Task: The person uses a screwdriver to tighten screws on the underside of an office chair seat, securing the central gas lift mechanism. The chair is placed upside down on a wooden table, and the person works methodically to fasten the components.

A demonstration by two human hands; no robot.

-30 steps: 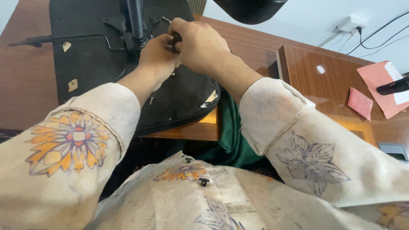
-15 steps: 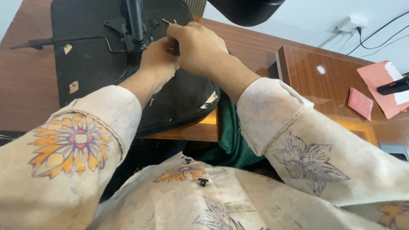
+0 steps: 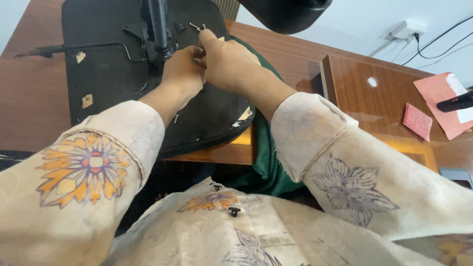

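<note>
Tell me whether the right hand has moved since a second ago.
No, hardly at all: the right hand is still pressed against the left hand just right of the black post on the black plate.

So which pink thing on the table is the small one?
The little square pink pad lying alone on the wooden table; the bigger pink paper sits farther right, under a black object.

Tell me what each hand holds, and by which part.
It cannot be told: both the left hand and the right hand press together on the black seat base, fingers hiding whatever small part they pinch.

Cream sleeve (image 3: 98, 167) with orange flower, black seat base (image 3: 108, 74), green cloth (image 3: 268, 162).
</note>
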